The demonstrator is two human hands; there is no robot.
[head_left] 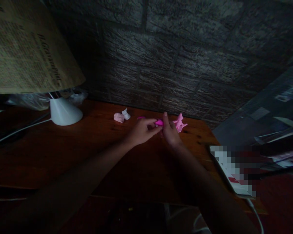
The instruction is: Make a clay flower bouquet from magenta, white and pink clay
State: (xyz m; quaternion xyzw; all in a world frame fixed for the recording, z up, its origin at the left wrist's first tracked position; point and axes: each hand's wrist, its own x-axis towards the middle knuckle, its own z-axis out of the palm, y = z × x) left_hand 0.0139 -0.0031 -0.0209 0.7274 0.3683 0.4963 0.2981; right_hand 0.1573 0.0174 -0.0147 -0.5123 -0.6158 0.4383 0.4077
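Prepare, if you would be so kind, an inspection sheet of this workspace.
Surface: wooden table, brown, dimly lit.
Job's things: bright pink piece held between the hands; pale pink lump and white lump side by side; spiky pink piece beside the right hand.
Clutter: table lamp with a printed shade; clear plastic behind its base; partly pixelated item near the table's right edge.
Hands: left hand and right hand both grip the bright pink piece.
Cables: white lamp cable; white cable at lower right.
Surroundings: block wall behind.

Both forearms [197,169] angle inward, the left grip [144,131] pinching just beside the right grip [170,132], whose thumb is extended.
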